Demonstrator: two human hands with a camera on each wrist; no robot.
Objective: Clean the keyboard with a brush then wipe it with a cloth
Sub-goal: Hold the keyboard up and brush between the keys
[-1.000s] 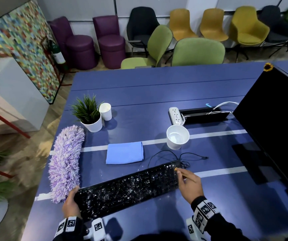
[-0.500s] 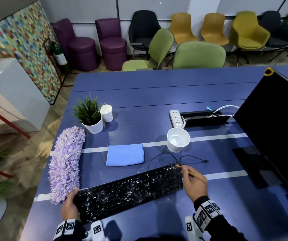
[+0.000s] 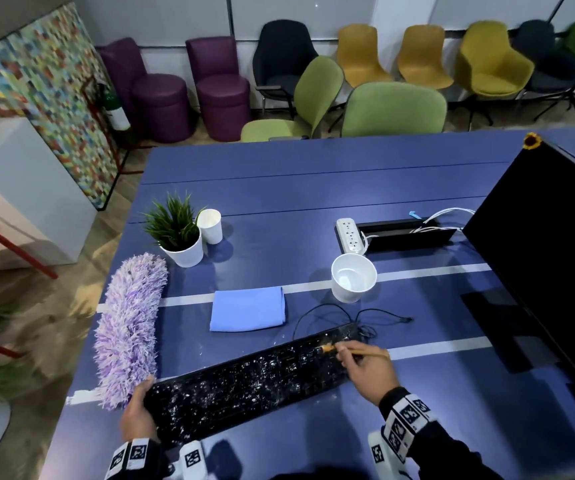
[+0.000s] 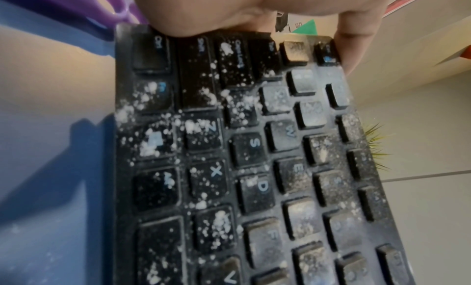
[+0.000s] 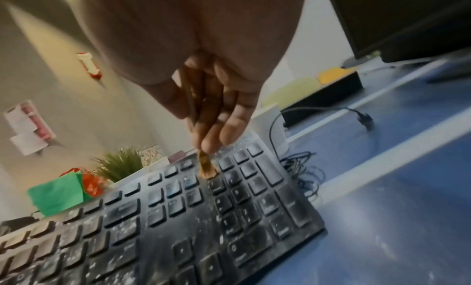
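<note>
A black keyboard (image 3: 248,386) speckled with white crumbs lies slanted near the table's front edge. My left hand (image 3: 139,412) grips its left end, thumb on the keys (image 4: 203,11) and a finger round the far edge. My right hand (image 3: 371,367) pinches a thin wooden brush (image 3: 359,352). Its tan bristles (image 5: 207,166) touch the keys at the top of the keypad, on the keyboard (image 5: 193,219) right end. A folded blue cloth (image 3: 248,308) lies flat behind the keyboard, untouched.
A purple fluffy duster (image 3: 128,327) lies left of the keyboard. A white bowl (image 3: 352,277), a potted plant (image 3: 178,233), a paper cup (image 3: 210,225) and a power strip (image 3: 350,235) stand behind. A black monitor (image 3: 549,258) fills the right side. The keyboard's cable (image 3: 355,315) loops beside the bowl.
My right hand has swept the brush along the keyboard's right end, from its far corner inward over the keypad. The left hand keeps its hold. The head view has tilted down slightly.
</note>
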